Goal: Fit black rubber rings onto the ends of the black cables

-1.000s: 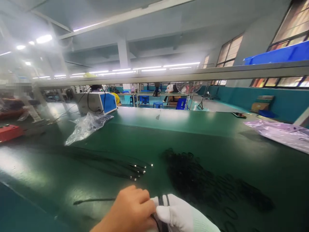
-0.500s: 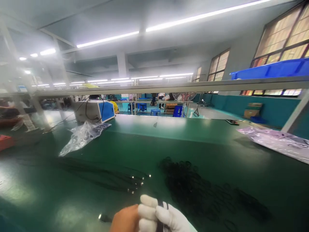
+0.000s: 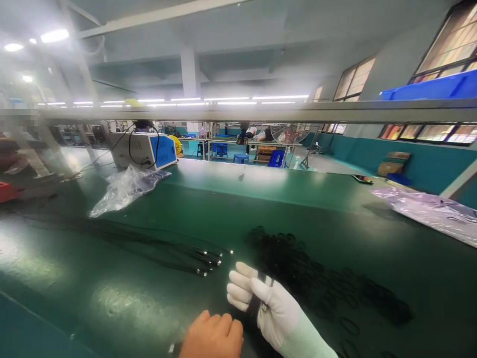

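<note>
My right hand [image 3: 268, 303], in a white glove, is wrapped round a bundled black cable [image 3: 254, 304] near the bottom centre. Just left of it and lower, my bare left hand [image 3: 213, 335] is closed with its knuckles up; a black cable end with a metal plug [image 3: 172, 348] sticks out on its left side. What its fingers grip underneath is hidden. Several black cables [image 3: 156, 242] with small metal plugs lie on the green table [image 3: 208, 209] to the left. Right of the gloved hand spreads a dark heap of black rings [image 3: 294, 263].
A clear plastic bag [image 3: 126, 191] lies before a blue and grey machine [image 3: 143, 149]. Another plastic bag [image 3: 428, 211] and a phone [image 3: 362, 179] are at the right. A shelf bar [image 3: 238, 113] crosses above the table, holding a blue bin [image 3: 432, 87].
The view has tilted downward. My gloved right hand has moved apart from my left hand, up and to the right, still holding the bundled cable. My left hand now sits lower beside it.
</note>
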{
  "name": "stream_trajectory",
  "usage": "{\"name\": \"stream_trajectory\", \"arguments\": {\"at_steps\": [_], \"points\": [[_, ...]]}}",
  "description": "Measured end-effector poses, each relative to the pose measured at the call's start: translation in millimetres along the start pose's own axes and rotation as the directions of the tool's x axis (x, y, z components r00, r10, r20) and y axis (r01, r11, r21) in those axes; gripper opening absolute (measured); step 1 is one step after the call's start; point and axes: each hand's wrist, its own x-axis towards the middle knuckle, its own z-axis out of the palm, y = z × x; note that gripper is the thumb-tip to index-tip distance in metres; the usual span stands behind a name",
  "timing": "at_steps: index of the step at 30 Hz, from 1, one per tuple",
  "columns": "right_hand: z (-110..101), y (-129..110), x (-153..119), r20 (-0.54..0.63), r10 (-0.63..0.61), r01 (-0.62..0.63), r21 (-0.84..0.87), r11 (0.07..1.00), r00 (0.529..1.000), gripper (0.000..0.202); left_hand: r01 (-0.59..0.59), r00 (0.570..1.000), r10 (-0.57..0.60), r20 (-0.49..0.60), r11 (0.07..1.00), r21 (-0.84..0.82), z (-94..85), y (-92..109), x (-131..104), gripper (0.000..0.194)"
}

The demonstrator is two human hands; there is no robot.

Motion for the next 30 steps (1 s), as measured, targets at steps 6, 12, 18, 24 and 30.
{"name": "stream_trajectory", "arguments": {"at_steps": [6, 12, 18, 24, 30], "points": [[8, 12, -5, 0.187, 0.175, -0.160, -0.091, 0.983, 0.967, 0.028, -0.362, 0.932, 0.363, -0.009, 0.924, -0.121, -46.5, -51, 40, 0.024], [20, 13, -7, 0.450, 0.339, -0.372, -0.016, 0.928, 0.826, 0.026, -0.316, 0.924, 0.371, 0.097, 0.881, -0.353, -40.8, -68, 54, 0.020], [6, 21, -4, 0.370, 0.374, -0.403, 0.000, 0.915, 0.850, 0.013, -0.293, 0.954, 0.299, -0.037, 0.893, -0.343, -42.0, -67, 48, 0.003], [-15, 24, -5, 0.397, 0.417, -0.407, -0.114, 0.906, 0.818, 0.028, -0.121, 0.863, 0.390, 0.320, 0.776, -0.619, -57.5, -66, 68, 0.009], [-31, 29, -6, 0.411, 0.410, -0.413, -0.084, 0.907, 0.814, 0.031, 0.477, 0.851, 0.066, 0.522, 0.323, -0.818, -41.0, -60, 49, 0.005]]}}
